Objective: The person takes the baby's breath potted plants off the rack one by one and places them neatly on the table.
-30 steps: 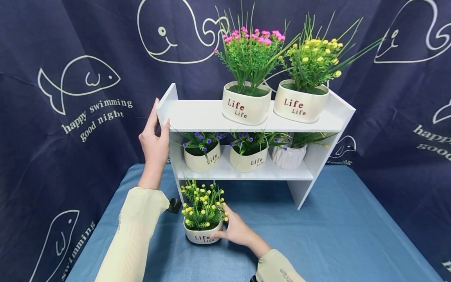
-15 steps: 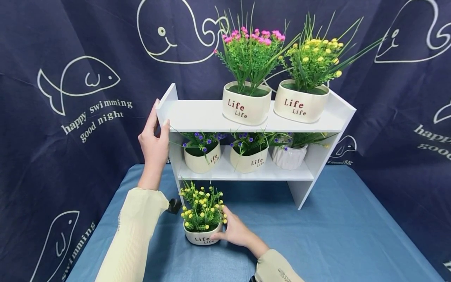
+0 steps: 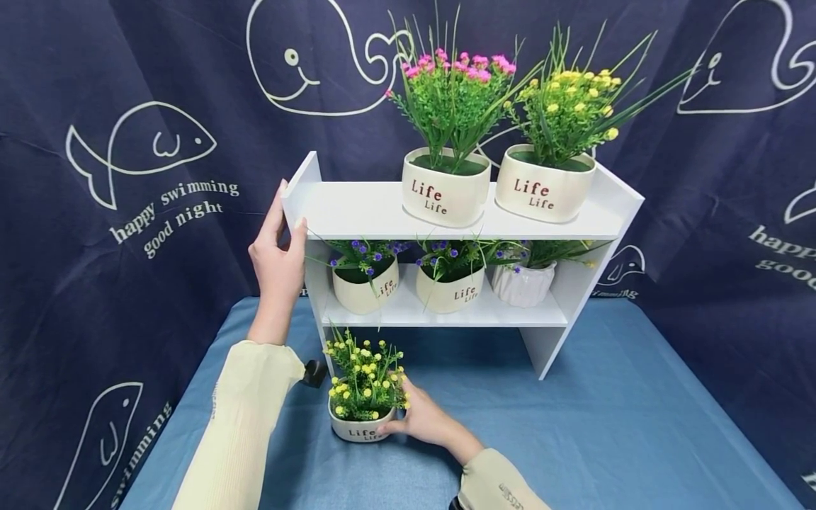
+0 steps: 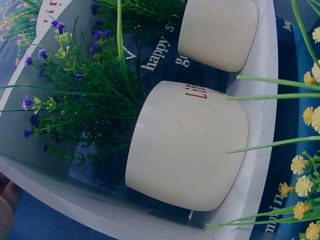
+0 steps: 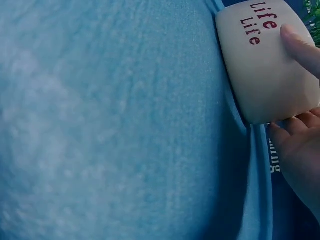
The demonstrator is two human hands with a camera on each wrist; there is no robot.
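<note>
My left hand (image 3: 277, 265) grips the upper left side panel of a white two-tier shelf (image 3: 363, 205), thumb at the front edge and fingers along the outer side. Low in front of the shelf's left leg, my right hand (image 3: 428, 416) holds a cream "Life" flowerpot (image 3: 355, 431) with yellow flowers by its right side. In the right wrist view the thumb lies on the pot's lettered face (image 5: 265, 65), fingers around the side, its base at the blue cloth. The left wrist view looks along the lower tier at a cream pot (image 4: 190, 150) with purple flowers.
On the top tier stand a pink-flowered pot (image 3: 446, 190) and a yellow-flowered pot (image 3: 545, 185). The lower tier bears two purple-flowered pots (image 3: 366, 289) and a white ribbed pot (image 3: 524, 285). Blue cloth (image 3: 637, 425) covers the table; a navy printed curtain (image 3: 191, 57) hangs behind.
The yellow-flowered pot in my right hand has shifted slightly left along the cloth, its stems swaying. My left hand stays on the shelf's side panel.
</note>
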